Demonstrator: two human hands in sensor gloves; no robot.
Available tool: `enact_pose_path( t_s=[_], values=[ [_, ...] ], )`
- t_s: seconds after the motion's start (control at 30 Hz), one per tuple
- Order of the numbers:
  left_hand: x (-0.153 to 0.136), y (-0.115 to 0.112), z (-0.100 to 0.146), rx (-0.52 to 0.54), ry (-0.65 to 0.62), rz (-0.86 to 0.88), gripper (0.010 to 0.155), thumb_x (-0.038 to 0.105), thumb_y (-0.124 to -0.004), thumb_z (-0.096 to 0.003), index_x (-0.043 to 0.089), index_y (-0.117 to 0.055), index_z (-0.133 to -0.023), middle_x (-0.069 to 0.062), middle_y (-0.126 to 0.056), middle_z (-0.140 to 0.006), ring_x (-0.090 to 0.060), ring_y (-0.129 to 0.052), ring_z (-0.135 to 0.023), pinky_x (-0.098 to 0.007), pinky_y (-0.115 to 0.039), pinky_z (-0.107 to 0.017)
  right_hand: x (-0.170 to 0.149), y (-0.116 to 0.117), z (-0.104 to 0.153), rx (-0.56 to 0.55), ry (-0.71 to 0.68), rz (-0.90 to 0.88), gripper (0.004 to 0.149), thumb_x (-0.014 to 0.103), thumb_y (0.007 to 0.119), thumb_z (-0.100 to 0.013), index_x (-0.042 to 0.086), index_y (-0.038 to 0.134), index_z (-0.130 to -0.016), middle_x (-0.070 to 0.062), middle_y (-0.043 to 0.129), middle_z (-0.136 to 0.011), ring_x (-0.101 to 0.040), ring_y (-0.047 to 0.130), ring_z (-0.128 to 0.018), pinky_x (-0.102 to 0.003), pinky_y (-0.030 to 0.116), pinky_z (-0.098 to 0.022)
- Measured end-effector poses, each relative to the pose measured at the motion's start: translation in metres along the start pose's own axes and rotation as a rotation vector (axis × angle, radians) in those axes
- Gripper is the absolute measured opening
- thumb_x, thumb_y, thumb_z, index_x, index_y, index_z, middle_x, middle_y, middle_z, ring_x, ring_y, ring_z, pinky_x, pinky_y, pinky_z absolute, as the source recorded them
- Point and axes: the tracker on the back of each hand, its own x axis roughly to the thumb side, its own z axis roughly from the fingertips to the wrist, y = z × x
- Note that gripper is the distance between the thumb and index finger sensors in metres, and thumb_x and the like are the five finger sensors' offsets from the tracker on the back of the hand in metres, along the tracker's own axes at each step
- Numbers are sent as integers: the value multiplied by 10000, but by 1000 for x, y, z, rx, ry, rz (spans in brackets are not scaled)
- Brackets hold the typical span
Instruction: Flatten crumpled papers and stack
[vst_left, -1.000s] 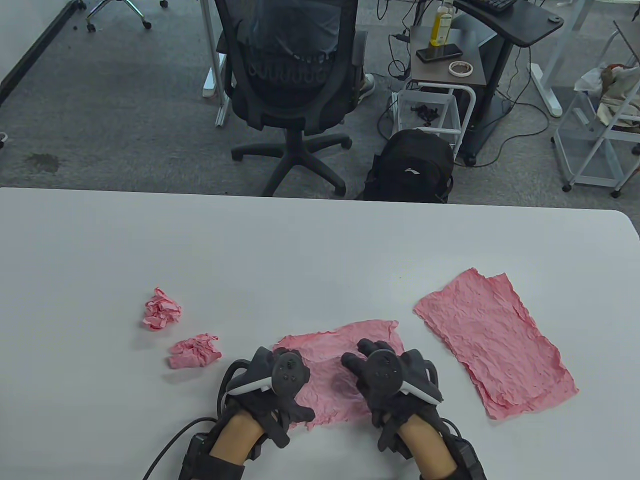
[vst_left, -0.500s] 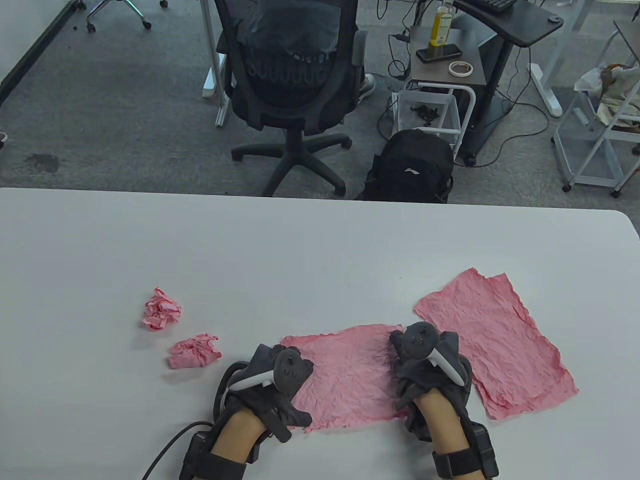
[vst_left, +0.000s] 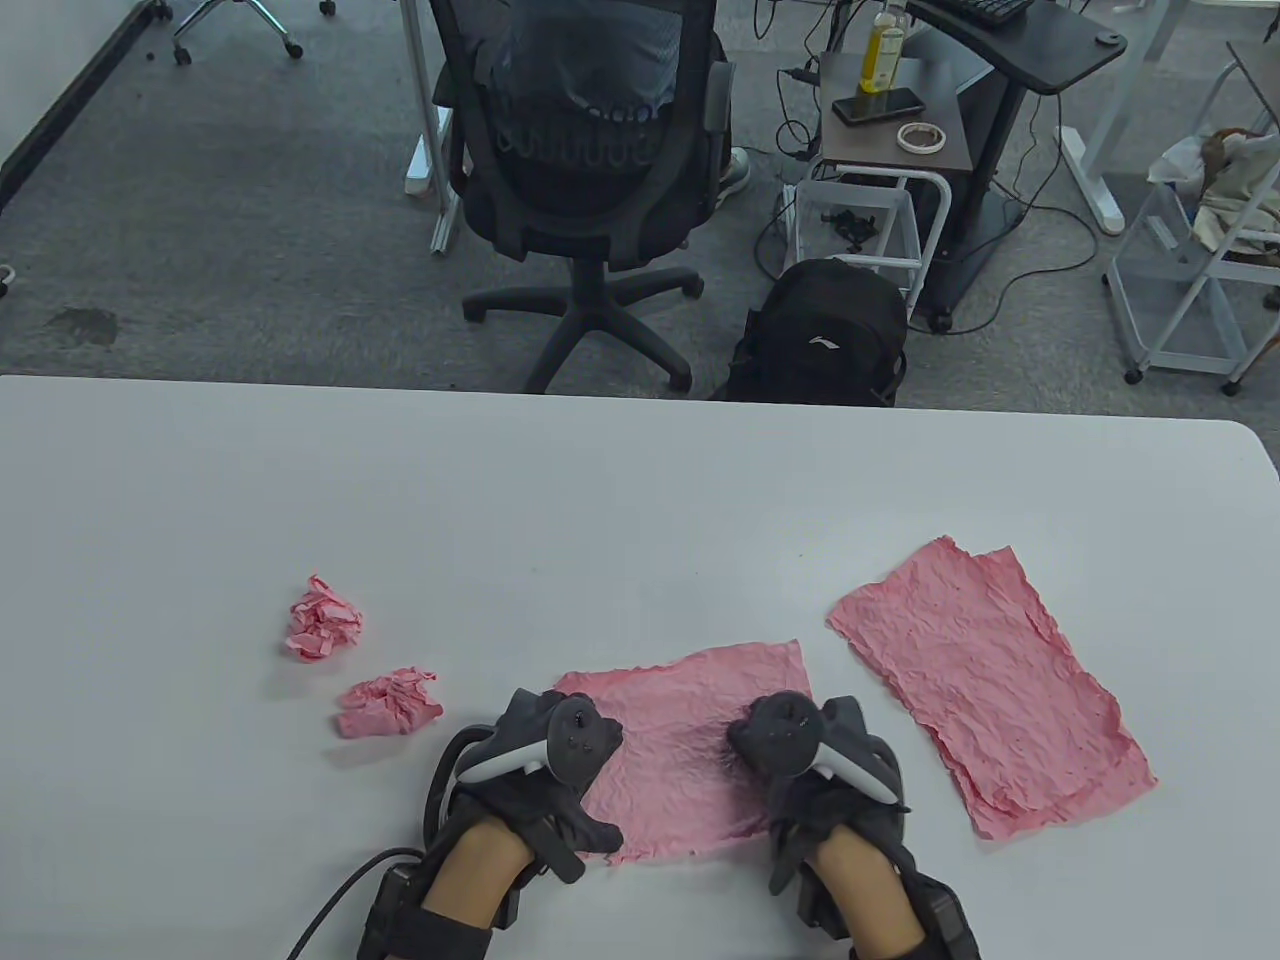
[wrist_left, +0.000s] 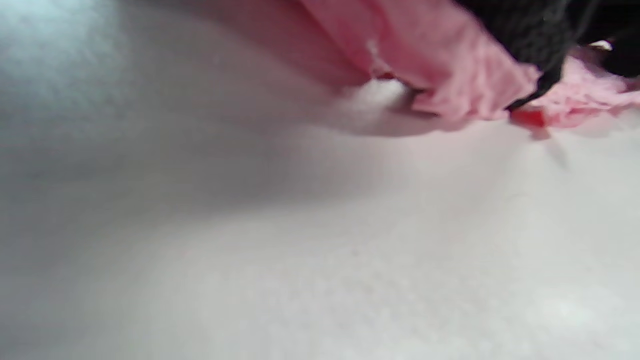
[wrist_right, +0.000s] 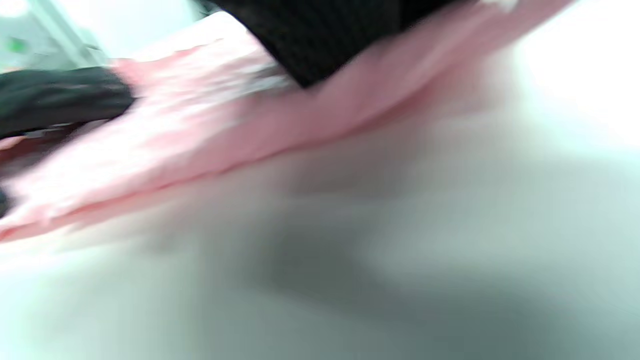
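A wrinkled pink paper sheet lies spread on the white table near the front edge. My left hand presses down on its left edge. My right hand lies on its right part, with the fingers hidden under the tracker. In the left wrist view a dark gloved finger rests on the pink sheet. The blurred right wrist view shows the glove flat on the sheet. Two crumpled pink paper balls sit to the left. Flattened pink sheets lie stacked at the right.
Beyond the table's far edge stand an office chair, a black backpack and a small side table with a bottle, a phone and tape. A cable trails from my left wrist.
My right hand swept right across the sheet to its right edge, then came back left and nearer. The sheet lies flatter and wider. My left hand stayed in place.
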Motion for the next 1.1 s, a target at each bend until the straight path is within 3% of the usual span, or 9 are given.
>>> enact_pose_path(
  t_s=[0.1, 0.33, 0.47, 0.57, 0.63, 0.73, 0.83, 0.93, 1.1],
  values=[
    [0, 0, 0, 1, 0, 0, 1018, 674, -813, -409, 312, -197, -1133, -59, -27, -1137, -363, -36, -1119, -672, -166, -762, -27, -8, 4, 11, 101, -91, 755, 79, 827, -423, 203, 414, -1043, -106, 196, -1127, -381, 265, -1004, -532, 440, -661],
    [-1, 0, 0, 1, -11, 9, 1017, 660, -823, -408, 306, -204, -1133, -95, -26, -1133, -368, -35, -1115, -675, -160, -759, -28, -15, 9, -70, 139, -30, 747, 121, 875, -421, 161, 458, -1039, -171, 290, -1127, -461, 330, -990, -612, 459, -639],
    [-2, 0, 0, -8, -24, 22, 1019, 641, -839, -406, 299, -208, -1130, -66, -24, -1131, -372, -13, -1109, -677, -149, -753, 16, -15, 10, -262, -175, -30, 629, 145, 779, -468, 130, 510, -1036, -205, 349, -1124, -483, 338, -993, -634, 465, -640],
    [-2, 0, 0, -11, -26, 15, 1028, 637, -842, -403, 290, -200, -1127, -64, -27, -1131, -368, -20, -1112, -678, -153, -754, 63, 12, -5, -154, -360, 64, 589, 244, 689, -499, 229, 482, -1050, -175, 351, -1143, -462, 284, -1012, -649, 425, -655],
    [-2, 0, 0, -14, -26, 18, 1034, 628, -851, -398, 289, -201, -1126, -61, -30, -1130, -367, -22, -1111, -679, -153, -753, 77, 25, -17, -41, -332, 170, 592, 267, 655, -503, 273, 428, -1050, -140, 281, -1148, -434, 230, -1022, -646, 389, -671],
    [-2, 1, 0, -20, -17, 12, 1034, 625, -855, -393, 292, -204, -1124, -63, -33, -1130, -366, -28, -1112, -678, -162, -756, 57, 20, -29, 48, -208, 133, 614, 305, 605, -520, 321, 297, -1050, -65, 127, -1135, -354, 119, -1023, -542, 286, -703],
    [-2, 0, -1, -25, -13, 21, 1033, 626, -848, -400, 296, -192, -1127, -52, -22, -1133, -360, -15, -1116, -675, -153, -759, 10, 4, -34, -43, -32, -84, 607, 290, 635, -505, 291, 355, -1044, -23, 166, -1133, -315, 133, -1027, -534, 247, -693],
    [-2, -1, -1, -38, -12, 17, 1030, 633, -837, -411, 304, -172, -1126, -53, 0, -1130, -350, 15, -1114, -669, -138, -760, -20, -5, -32, -108, 84, -102, 607, 310, 623, -508, 263, 351, -1048, -20, 177, -1141, -326, 147, -1030, -591, 244, -687],
    [-2, -1, -1, -43, -11, 22, 1027, 631, -836, -415, 302, -171, -1126, -53, 2, -1128, -351, -1, -1112, -671, -133, -758, 2, -3, -15, -150, -2, 45, 615, 288, 650, -504, 227, 371, -1049, -104, 226, -1142, -387, 131, -1023, -659, 236, -675]
  ],
)
